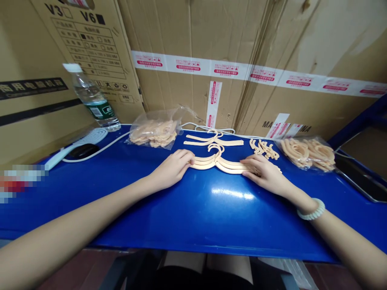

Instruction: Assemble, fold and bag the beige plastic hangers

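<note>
Several beige clothes hangers lie stacked on the blue table in front of me, hooks pointing away. My left hand closes its fingers and thumb on the left end of the stack. On the right end, my right hand grips the hanger arms between thumb and fingers. Both hands partly cover the ends. Just behind lie more beige hangers, spread flat with their hooks toward the cardboard. A small pile of loose beige hook pieces sits beyond my right hand.
A clear bag of beige parts lies back left, another bag back right. A water bottle, a light-blue fly swatter and a black mouse are at left. A dark phone lies far right. Cardboard boxes wall the back.
</note>
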Tool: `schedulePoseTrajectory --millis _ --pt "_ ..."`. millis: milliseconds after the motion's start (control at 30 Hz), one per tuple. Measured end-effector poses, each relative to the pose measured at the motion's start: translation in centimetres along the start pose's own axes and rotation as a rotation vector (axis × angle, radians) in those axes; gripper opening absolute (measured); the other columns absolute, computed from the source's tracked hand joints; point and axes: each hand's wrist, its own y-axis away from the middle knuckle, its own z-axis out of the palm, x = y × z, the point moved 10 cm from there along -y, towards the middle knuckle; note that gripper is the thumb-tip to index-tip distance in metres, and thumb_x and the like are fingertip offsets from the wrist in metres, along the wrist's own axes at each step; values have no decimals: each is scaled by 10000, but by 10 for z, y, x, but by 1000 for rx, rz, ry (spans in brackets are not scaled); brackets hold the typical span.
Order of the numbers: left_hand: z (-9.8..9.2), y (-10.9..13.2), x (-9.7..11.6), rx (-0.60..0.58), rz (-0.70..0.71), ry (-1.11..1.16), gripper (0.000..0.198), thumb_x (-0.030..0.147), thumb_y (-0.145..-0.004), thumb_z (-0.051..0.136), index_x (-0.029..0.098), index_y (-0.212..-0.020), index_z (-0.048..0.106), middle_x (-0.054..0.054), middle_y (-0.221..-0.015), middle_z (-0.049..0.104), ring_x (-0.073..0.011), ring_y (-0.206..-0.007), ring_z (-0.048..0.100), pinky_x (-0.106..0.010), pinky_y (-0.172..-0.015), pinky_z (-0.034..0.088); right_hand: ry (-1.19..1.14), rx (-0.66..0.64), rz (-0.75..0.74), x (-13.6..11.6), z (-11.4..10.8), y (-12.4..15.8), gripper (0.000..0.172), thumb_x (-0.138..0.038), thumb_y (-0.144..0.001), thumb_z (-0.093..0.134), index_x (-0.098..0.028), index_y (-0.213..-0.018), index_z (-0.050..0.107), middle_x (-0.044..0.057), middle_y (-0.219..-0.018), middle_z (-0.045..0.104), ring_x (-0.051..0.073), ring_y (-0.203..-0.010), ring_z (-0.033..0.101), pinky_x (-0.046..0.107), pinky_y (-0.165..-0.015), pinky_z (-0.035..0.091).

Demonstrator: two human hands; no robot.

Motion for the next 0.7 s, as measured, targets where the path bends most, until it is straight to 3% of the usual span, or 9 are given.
schedulePoseTrajectory --millis 400,700 --pt "-3 -1 -6 37 -43 -39 141 109 -970 425 206 -943 524 -81 -1106 639 -246 -1088 573 -444 -943 492 -32 48 -19 0 2 -1 331 -402 -964 579 -190 -1196 683 152 -1136 675 307 -1060 643 527 -934 545" --pt "-5 2 -8 102 -87 -17 144 110 -955 414 191 -959 533 -108 -1179 632 -265 -1133 573 -472 -975 476 15 79 -31 -3 4 0 322 -354 -976 583 -171 -1234 646 168 -1186 641 314 -1118 609 537 -970 522"
